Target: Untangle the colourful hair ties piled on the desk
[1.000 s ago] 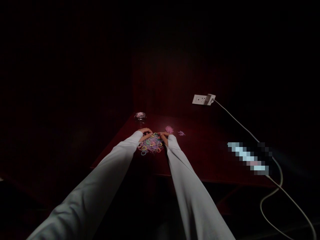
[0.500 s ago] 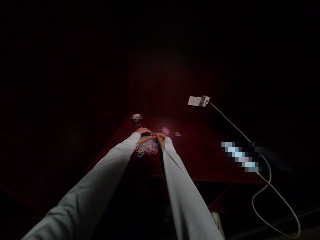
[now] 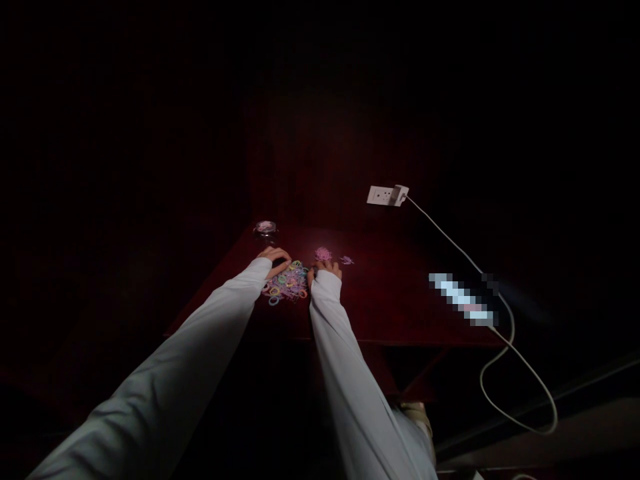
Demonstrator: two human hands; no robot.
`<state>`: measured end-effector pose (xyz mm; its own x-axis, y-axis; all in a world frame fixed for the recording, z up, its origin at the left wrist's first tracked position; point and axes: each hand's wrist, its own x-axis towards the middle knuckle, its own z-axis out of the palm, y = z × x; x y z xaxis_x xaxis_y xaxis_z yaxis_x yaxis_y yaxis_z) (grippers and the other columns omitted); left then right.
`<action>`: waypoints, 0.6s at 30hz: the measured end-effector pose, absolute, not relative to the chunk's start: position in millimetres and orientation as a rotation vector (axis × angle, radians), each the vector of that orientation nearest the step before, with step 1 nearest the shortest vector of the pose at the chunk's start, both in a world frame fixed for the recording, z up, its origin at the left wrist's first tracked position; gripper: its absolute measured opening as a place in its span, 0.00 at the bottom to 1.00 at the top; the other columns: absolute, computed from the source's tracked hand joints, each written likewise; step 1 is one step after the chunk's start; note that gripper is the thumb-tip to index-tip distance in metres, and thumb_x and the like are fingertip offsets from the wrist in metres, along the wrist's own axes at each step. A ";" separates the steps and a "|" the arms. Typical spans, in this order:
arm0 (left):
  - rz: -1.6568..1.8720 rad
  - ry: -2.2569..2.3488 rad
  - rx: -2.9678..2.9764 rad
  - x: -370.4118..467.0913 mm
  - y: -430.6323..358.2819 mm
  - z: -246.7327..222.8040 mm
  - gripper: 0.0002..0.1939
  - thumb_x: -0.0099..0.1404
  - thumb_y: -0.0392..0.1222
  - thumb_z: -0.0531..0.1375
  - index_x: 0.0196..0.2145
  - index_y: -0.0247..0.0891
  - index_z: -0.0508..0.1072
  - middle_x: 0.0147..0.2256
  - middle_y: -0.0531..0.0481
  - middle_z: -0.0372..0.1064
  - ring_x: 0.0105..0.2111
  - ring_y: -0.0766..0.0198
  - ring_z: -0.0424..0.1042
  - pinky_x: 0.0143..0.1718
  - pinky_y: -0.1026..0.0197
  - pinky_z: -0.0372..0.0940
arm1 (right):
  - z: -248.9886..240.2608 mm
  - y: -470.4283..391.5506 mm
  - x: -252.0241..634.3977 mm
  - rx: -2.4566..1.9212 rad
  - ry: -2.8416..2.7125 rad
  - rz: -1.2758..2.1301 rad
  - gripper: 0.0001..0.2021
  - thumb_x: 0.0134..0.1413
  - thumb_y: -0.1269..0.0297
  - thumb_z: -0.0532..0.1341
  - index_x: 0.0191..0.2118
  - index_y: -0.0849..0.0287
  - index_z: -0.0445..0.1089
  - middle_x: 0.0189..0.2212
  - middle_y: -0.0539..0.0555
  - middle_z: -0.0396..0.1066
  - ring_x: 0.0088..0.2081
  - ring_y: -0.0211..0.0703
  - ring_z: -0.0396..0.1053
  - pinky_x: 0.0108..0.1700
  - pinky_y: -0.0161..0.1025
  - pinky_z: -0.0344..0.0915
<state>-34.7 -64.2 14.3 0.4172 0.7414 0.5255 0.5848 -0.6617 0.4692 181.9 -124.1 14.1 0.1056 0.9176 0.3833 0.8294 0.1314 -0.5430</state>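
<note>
A loose heap of small elastic hair ties (image 3: pixel 286 285) in purple, green, yellow, pink and blue lies on the dark red table. My left hand (image 3: pixel 276 260) rests at the heap's far left side, fingers stretched and curved over its edge, thumb apart. To the right of the heap, my right hand (image 3: pixel 327 268) is low over the table with its fingers spread, and nothing shows in them. Just beyond its fingertips sits a small pile of pink hair ties (image 3: pixel 323 253). A smaller cluster of purple hair ties (image 3: pixel 347 260) lies to its right.
A clear round container (image 3: pixel 265 229) with something pink on top stands at the table's far left corner. On the wall is a socket (image 3: pixel 380 195) with a plugged-in charger (image 3: pixel 399 195). Its white cable (image 3: pixel 445 235) runs down to a blurred, lit device (image 3: pixel 463 298) at the right.
My hands, which met over the heap, have moved apart. My right hand has shifted right to the pink pile; my left stays at the heap's edge. The whole view has shifted slightly.
</note>
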 end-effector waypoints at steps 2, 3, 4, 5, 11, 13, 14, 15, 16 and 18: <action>1.072 1.150 2.425 -36.3 -61.6 9.3 0.17 0.75 0.53 0.56 0.44 0.43 0.81 0.52 0.45 0.81 0.54 0.52 0.74 0.65 0.48 0.63 | 13.1 -130.3 179.7 -1.736 -1.793 0.078 0.15 0.66 0.67 0.59 0.52 0.59 0.79 0.58 0.68 0.76 0.61 0.62 0.66 0.61 0.53 0.65; 1.085 1.142 2.390 -36.6 -60.0 6.7 0.19 0.75 0.54 0.54 0.44 0.43 0.81 0.52 0.45 0.81 0.55 0.52 0.75 0.66 0.47 0.62 | 11.9 -132.4 178.1 -1.739 -1.816 0.055 0.15 0.66 0.68 0.58 0.52 0.60 0.79 0.58 0.69 0.75 0.61 0.62 0.66 0.61 0.52 0.65; 1.102 1.136 2.342 -36.7 -58.3 4.0 0.21 0.75 0.56 0.53 0.44 0.43 0.81 0.52 0.44 0.81 0.55 0.51 0.75 0.67 0.47 0.62 | 10.4 -133.8 176.3 -1.731 -1.831 0.046 0.15 0.67 0.68 0.57 0.52 0.61 0.78 0.58 0.69 0.75 0.60 0.61 0.67 0.61 0.51 0.66; 1.123 1.131 2.284 -36.4 -56.7 1.4 0.23 0.75 0.59 0.52 0.43 0.43 0.81 0.52 0.43 0.81 0.56 0.51 0.75 0.67 0.47 0.62 | 8.6 -134.5 174.6 -1.715 -1.842 0.052 0.15 0.68 0.68 0.56 0.53 0.61 0.78 0.58 0.69 0.75 0.60 0.59 0.67 0.61 0.50 0.67; 1.198 1.022 1.960 -32.2 -53.9 -12.9 0.41 0.70 0.78 0.47 0.51 0.41 0.81 0.61 0.39 0.77 0.66 0.46 0.71 0.70 0.46 0.63 | 2.0 -125.0 169.2 -1.619 -1.811 0.215 0.20 0.76 0.60 0.54 0.66 0.58 0.72 0.66 0.62 0.73 0.67 0.50 0.69 0.71 0.45 0.63; 1.147 1.023 1.897 -30.2 -55.1 -17.1 0.48 0.65 0.84 0.47 0.53 0.41 0.81 0.62 0.38 0.76 0.66 0.43 0.71 0.70 0.44 0.64 | 4.4 -120.0 168.6 -1.614 -1.834 0.279 0.21 0.77 0.58 0.55 0.66 0.58 0.73 0.66 0.62 0.74 0.67 0.50 0.70 0.72 0.46 0.63; 1.120 1.014 1.883 -29.0 -55.7 -19.0 0.50 0.62 0.87 0.48 0.54 0.40 0.81 0.62 0.37 0.77 0.65 0.42 0.72 0.69 0.44 0.65 | 6.4 -118.5 168.5 -1.604 -1.849 0.295 0.22 0.77 0.57 0.55 0.66 0.58 0.74 0.65 0.62 0.75 0.67 0.51 0.71 0.72 0.47 0.64; 1.100 1.000 1.878 -28.0 -56.4 -20.9 0.52 0.60 0.88 0.49 0.54 0.40 0.81 0.61 0.37 0.77 0.64 0.40 0.73 0.68 0.43 0.66 | 8.6 -117.9 168.5 -1.591 -1.862 0.301 0.22 0.77 0.56 0.54 0.65 0.57 0.75 0.63 0.62 0.77 0.65 0.51 0.73 0.70 0.47 0.66; 1.084 0.981 1.881 -27.1 -57.0 -22.5 0.52 0.59 0.89 0.50 0.53 0.40 0.81 0.60 0.36 0.78 0.62 0.40 0.75 0.68 0.42 0.67 | 10.8 -118.2 168.8 -1.578 -1.872 0.301 0.22 0.77 0.54 0.54 0.65 0.55 0.76 0.60 0.61 0.79 0.63 0.51 0.75 0.68 0.47 0.68; 1.059 0.949 1.907 -26.5 -58.2 -24.7 0.52 0.58 0.89 0.52 0.53 0.40 0.81 0.57 0.36 0.80 0.59 0.40 0.77 0.66 0.42 0.68 | 14.3 -121.0 169.9 -1.565 -1.879 0.301 0.21 0.77 0.52 0.53 0.62 0.50 0.78 0.55 0.58 0.82 0.59 0.50 0.78 0.64 0.45 0.72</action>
<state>-26.5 -58.2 -24.7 0.3848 0.8584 0.3393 0.2433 -0.4489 0.8598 169.9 -121.0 14.3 -0.0612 0.9382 0.3406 0.7852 0.2559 -0.5639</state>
